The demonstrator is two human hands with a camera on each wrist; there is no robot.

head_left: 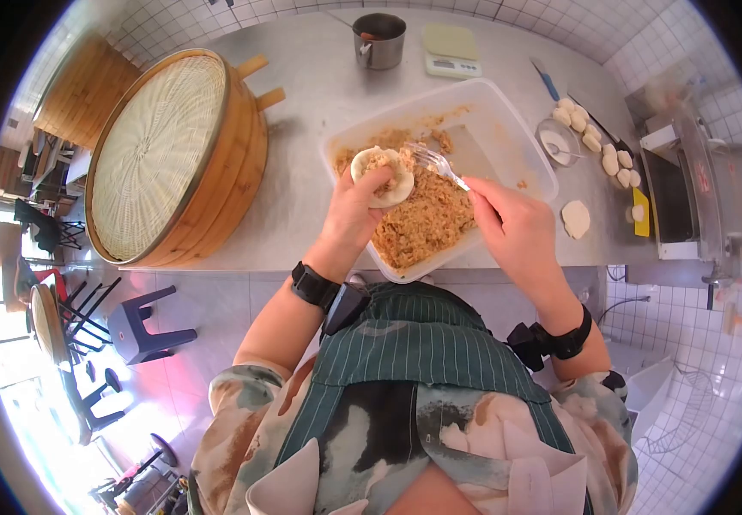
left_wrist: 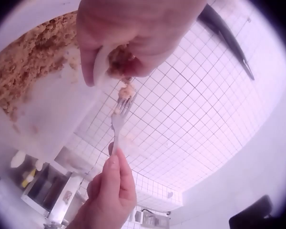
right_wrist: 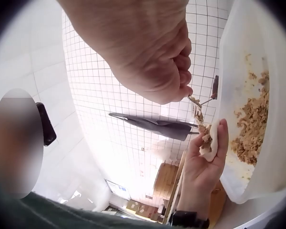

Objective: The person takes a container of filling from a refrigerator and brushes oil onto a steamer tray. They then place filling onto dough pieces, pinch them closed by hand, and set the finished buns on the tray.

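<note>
My left hand [head_left: 355,206] cups a round white dough wrapper [head_left: 383,175] heaped with brown minced filling, held over the clear plastic tub [head_left: 508,129]. The same wrapper [right_wrist: 210,143] shows in the right wrist view, lying in the left palm [right_wrist: 200,167]. My right hand [head_left: 508,219] grips a fork [head_left: 436,163] by its handle, tines at the wrapper's edge. From the left wrist view the fork [left_wrist: 120,114] points up at the filling under the left hand [left_wrist: 133,33], and the right hand [left_wrist: 109,191] pinches its handle.
A big bamboo steamer [head_left: 173,154] stands at the left on the steel counter [head_left: 319,77]. At the back are a metal pot [head_left: 379,39] and a scale [head_left: 452,51]. Dough pieces [head_left: 598,142], a flat wrapper [head_left: 575,218] and a machine [head_left: 688,180] lie at right.
</note>
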